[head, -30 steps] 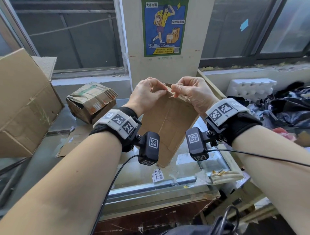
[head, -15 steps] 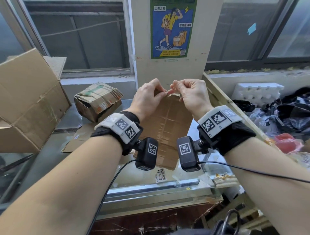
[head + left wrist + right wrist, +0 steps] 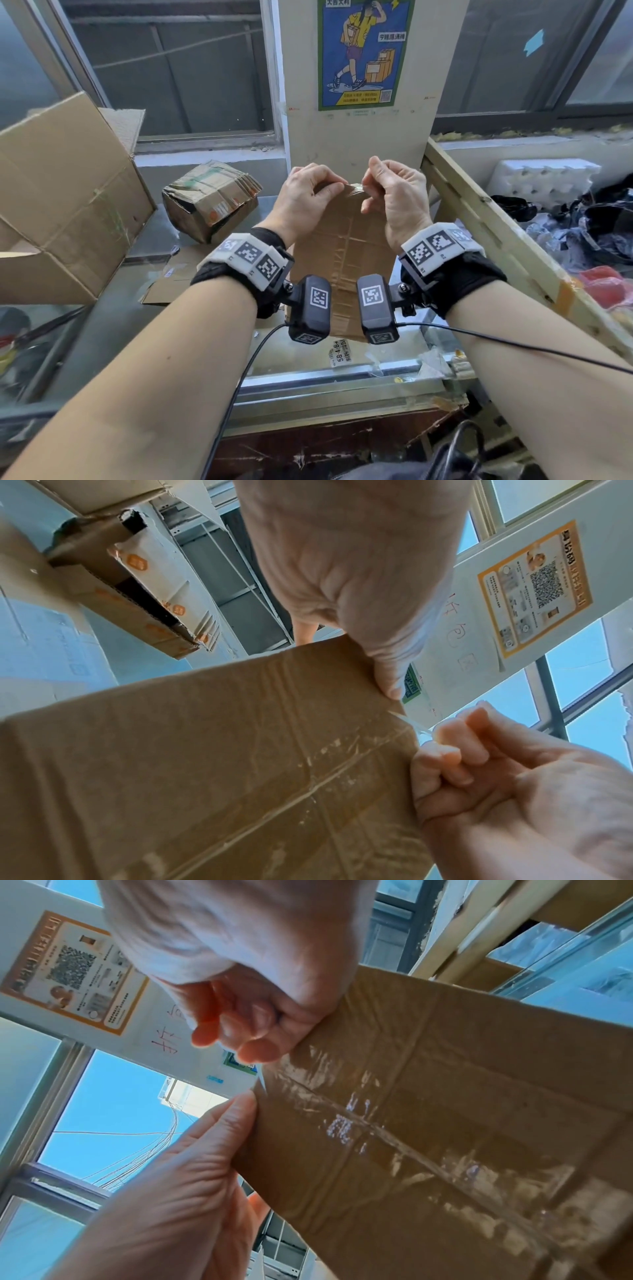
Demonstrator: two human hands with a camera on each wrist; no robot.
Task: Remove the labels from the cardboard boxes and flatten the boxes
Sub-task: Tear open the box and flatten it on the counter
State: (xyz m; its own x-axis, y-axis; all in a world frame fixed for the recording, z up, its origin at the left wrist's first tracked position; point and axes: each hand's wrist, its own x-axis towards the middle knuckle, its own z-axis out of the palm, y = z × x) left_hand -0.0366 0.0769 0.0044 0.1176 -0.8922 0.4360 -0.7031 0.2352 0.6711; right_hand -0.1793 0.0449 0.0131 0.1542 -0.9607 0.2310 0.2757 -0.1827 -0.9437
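A small brown cardboard box (image 3: 342,246), criss-crossed with clear tape, is held upright over the glass counter. My left hand (image 3: 329,186) grips its top edge, thumb on the near face, fingers behind. In the left wrist view that thumb (image 3: 387,685) presses the box (image 3: 205,750) at its corner. My right hand (image 3: 371,181) pinches a lifted end of clear tape (image 3: 358,186) at the same top edge. The right wrist view shows the right hand's fingertips (image 3: 246,1045) closed at the box (image 3: 445,1123) corner, the left hand (image 3: 192,1172) below. The box's lower end is hidden behind the wrist cameras.
A large open carton (image 3: 61,205) stands at the left, a crushed box (image 3: 209,198) behind it on the counter. A peeled label (image 3: 340,353) lies on the glass. A wooden rail (image 3: 479,219) runs along the right, with a white foam tray (image 3: 544,178) and black bags (image 3: 599,222) beyond.
The box has turned from tilted to upright and square to me. Both hands stay at its top edge, and the right hand now pinches a tape end there.
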